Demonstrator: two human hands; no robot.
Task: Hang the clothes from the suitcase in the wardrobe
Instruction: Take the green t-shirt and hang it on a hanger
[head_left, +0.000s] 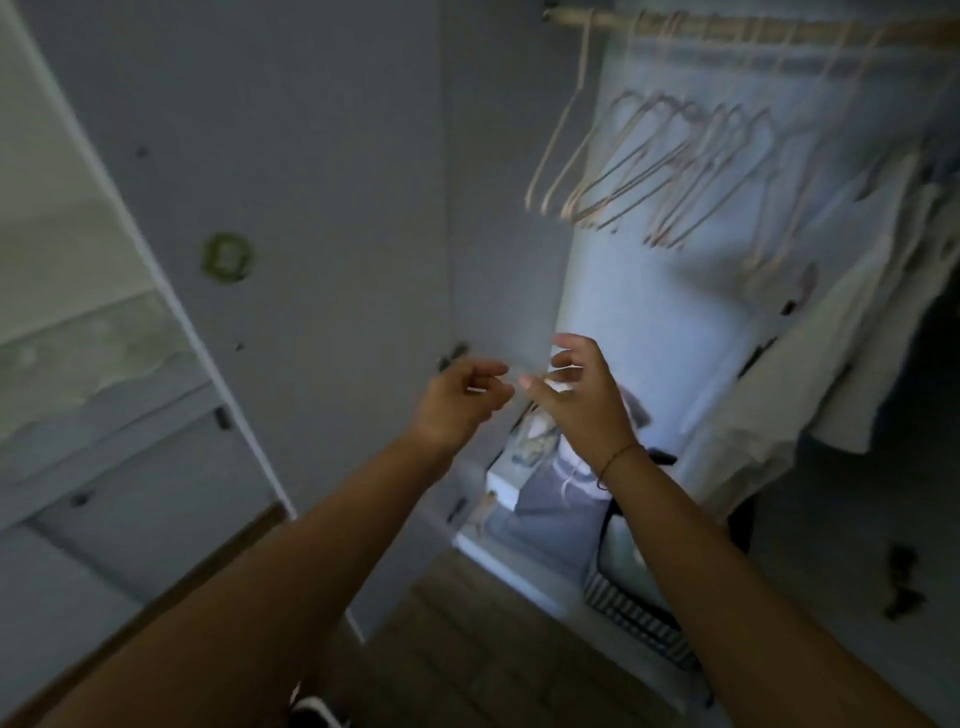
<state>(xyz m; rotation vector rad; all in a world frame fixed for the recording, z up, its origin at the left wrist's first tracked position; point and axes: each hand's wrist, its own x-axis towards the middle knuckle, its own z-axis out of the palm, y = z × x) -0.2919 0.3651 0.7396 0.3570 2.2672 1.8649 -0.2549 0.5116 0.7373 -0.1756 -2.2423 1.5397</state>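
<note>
The hangers are blurry, the thin thing between the left hand and right hand is too fuzzy to tell, and the clothes run off the right edge.

The wardrobe stands open. Empty pale pink hangers crowd its rail, tilted. Pale garments hang at the right.

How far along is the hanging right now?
Done: a few pale garments hang at the right end of the rail. In hand: no garment; the left hand and right hand hover close before the wardrobe, perhaps on something thin, too blurred to tell. Left: a row of empty hangers waits; the suitcase is out of view, so remaining clothes are unknown.
</note>
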